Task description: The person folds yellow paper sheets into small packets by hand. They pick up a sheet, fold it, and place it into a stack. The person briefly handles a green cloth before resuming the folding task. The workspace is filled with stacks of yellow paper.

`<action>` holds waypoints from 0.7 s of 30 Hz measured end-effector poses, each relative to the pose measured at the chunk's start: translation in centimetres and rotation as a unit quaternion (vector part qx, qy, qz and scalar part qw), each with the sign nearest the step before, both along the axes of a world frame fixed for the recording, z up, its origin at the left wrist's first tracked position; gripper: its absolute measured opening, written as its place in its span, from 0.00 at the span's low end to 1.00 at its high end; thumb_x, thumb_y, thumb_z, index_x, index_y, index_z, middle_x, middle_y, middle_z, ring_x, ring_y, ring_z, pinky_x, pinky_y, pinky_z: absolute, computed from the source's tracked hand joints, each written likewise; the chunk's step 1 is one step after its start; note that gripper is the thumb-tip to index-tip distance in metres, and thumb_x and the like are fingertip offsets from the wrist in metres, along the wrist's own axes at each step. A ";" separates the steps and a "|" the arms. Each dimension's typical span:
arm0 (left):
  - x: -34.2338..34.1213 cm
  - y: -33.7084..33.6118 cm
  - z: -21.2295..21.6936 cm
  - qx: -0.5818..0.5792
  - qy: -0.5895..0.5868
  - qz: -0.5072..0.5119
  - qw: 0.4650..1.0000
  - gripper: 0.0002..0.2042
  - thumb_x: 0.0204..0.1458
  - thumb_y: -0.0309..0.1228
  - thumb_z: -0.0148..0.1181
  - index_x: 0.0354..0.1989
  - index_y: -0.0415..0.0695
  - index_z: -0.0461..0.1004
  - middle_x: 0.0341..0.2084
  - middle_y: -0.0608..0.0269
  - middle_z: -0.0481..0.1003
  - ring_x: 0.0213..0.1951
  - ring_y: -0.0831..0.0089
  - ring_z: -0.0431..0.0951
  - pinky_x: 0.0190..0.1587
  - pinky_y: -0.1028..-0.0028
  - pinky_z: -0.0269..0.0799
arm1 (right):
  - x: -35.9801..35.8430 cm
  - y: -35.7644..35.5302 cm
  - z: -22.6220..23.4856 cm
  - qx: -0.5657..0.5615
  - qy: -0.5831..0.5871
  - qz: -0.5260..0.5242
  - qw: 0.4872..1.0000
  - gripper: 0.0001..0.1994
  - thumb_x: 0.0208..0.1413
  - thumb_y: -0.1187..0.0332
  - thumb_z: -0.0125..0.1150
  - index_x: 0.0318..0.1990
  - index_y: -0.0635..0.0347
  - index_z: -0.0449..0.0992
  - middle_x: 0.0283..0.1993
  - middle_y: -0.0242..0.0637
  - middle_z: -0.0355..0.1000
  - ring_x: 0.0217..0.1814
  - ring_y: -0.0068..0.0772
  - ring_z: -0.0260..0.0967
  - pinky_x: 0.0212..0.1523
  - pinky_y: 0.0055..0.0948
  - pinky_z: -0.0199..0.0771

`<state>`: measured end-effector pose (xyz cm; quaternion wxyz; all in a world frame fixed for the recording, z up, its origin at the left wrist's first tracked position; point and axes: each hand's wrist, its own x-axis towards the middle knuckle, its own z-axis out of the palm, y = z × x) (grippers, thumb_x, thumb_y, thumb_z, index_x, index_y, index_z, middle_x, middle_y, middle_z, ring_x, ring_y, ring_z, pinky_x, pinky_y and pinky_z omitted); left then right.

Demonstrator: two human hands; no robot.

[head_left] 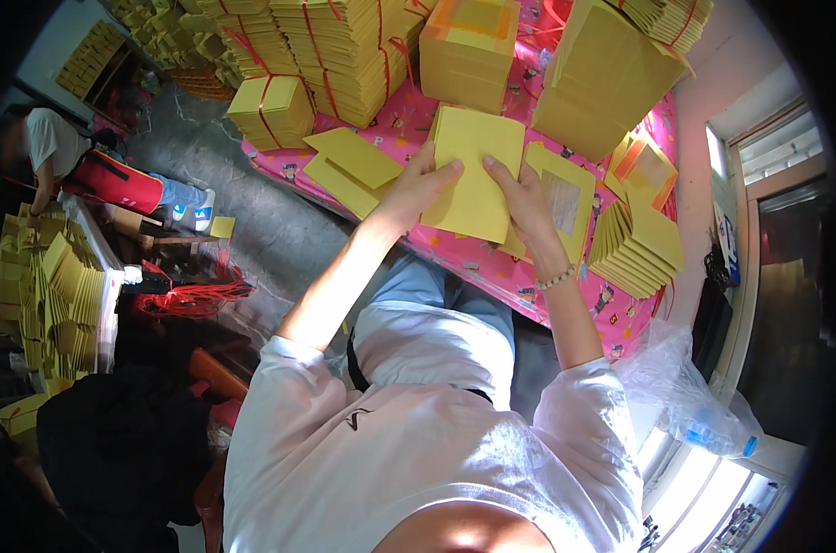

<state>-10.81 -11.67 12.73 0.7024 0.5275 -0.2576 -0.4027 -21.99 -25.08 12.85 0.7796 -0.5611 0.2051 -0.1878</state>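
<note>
Between my two hands is a yellow paper envelope (478, 170), held up over the pink table; whether it is one or several together I cannot tell. My left hand (420, 189) grips its left edge, thumb on the front face. On the opposite edge, my right hand (526, 198) pinches it the same way, a beaded bracelet at the wrist. Under and beside the right hand lies another yellow envelope (576, 189) with a greyish rectangular patch. To the left of my left hand rest loose folded yellow pieces (353, 157).
Tall stacks of yellow paper tied with red string (330, 60) fill the table's far side, beside a yellow box-like block (468, 55). A fanned pile (634, 244) sits at right. A clear plastic bag (666, 378) hangs near the window. Another person (63, 152) bends over a table at left.
</note>
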 end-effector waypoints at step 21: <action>-1.4 -1.6 -7.6 -0.075 -0.223 0.149 0.961 0.14 0.59 0.25 0.50 0.52 0.35 0.65 0.44 0.53 0.71 0.48 0.71 0.71 0.50 0.73 0.66 | -1.1 -0.5 -5.0 -0.150 -0.020 -0.003 0.989 0.18 0.55 0.73 0.63 0.52 0.66 0.69 0.47 0.35 0.74 0.47 0.22 0.71 0.48 0.23 0.72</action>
